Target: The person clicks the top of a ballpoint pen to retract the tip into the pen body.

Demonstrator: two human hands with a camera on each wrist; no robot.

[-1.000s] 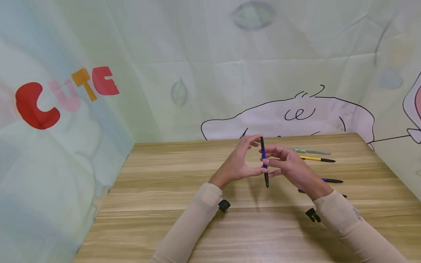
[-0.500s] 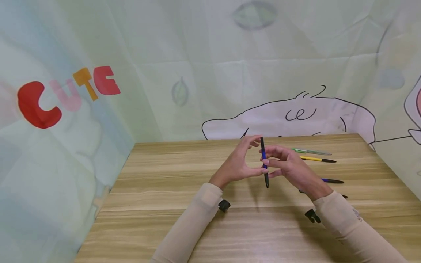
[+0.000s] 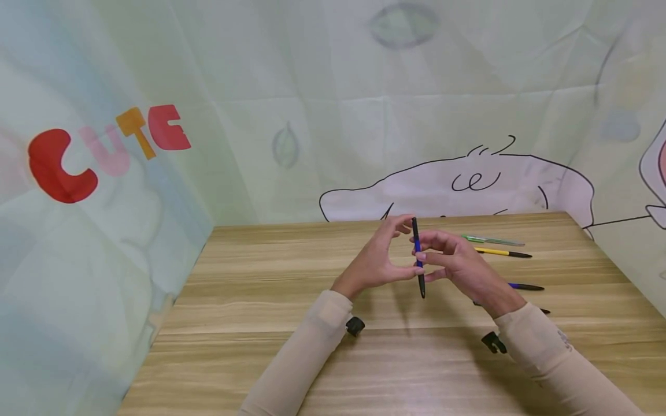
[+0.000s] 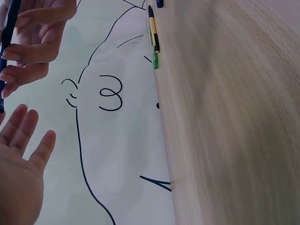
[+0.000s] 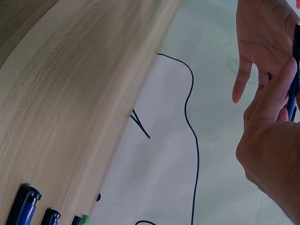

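Note:
Both hands meet around a blue-and-black pen, held nearly upright above the wooden table. My left hand has its index fingertip at the pen's top end and its thumb against the lower barrel, with a wide gap between. From the right, my right hand pinches the middle of the barrel between thumb and fingers. In the left wrist view the pen runs along the left edge, partly cut off, by the right hand's fingertips. The right wrist view shows the pen at its right edge.
On the right of the table lie a green clear pen, a yellow-and-black pen and a blue-and-black pen. Another dark pen is mostly hidden behind the right wrist. A printed cloth hangs behind and at left.

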